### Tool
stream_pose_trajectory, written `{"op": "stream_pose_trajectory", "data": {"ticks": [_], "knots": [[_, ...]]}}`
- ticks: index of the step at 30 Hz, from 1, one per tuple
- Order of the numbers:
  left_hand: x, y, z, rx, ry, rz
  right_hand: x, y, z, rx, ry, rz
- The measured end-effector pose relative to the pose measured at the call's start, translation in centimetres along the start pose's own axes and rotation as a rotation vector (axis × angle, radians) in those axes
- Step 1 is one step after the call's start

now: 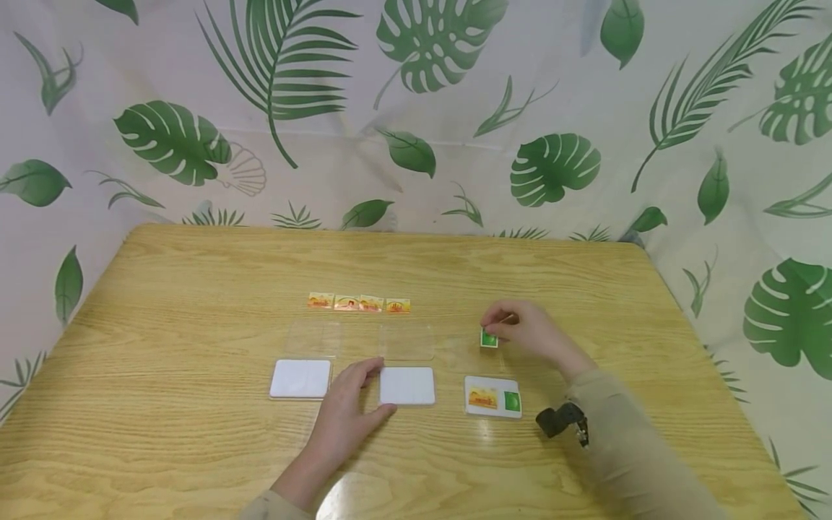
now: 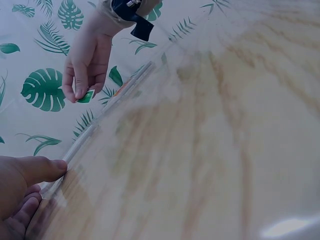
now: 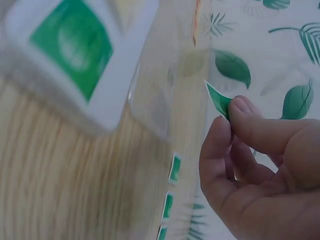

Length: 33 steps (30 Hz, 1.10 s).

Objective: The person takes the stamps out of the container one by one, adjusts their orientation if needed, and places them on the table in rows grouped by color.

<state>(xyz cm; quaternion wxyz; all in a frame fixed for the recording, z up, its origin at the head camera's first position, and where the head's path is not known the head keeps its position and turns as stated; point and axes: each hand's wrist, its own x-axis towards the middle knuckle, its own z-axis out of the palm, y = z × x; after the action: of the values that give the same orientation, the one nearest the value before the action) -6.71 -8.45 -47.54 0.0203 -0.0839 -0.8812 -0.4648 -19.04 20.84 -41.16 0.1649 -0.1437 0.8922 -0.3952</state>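
Note:
My right hand pinches a small green stamp-like slip with a white border between thumb and forefinger, above the table behind the right-hand white case. That case bears a yellow-orange picture slip and another green slip. My left hand holds the middle white case at its left end, forefinger at the far corner and thumb at the near edge. In the left wrist view, the thumb touches a clear edge.
Another white case lies to the left. Clear lids lie behind the cases. Several yellow-orange slips form a row farther back. More green slips lie on the wooden table, beside a leaf-patterned cloth.

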Motion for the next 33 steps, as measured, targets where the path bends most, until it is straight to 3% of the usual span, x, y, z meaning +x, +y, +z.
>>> {"op": "stream_pose_trajectory", "data": {"ticks": [16,33], "knots": [[-0.1,0.2,-0.1,-0.001,-0.012,0.004,-0.8,3.6,-3.5,-0.125,0.165,0.036],[-0.1,0.2,-0.1,0.001,-0.017,-0.013,-0.6,5.7,-6.5,-0.175,0.207,0.131]]}}
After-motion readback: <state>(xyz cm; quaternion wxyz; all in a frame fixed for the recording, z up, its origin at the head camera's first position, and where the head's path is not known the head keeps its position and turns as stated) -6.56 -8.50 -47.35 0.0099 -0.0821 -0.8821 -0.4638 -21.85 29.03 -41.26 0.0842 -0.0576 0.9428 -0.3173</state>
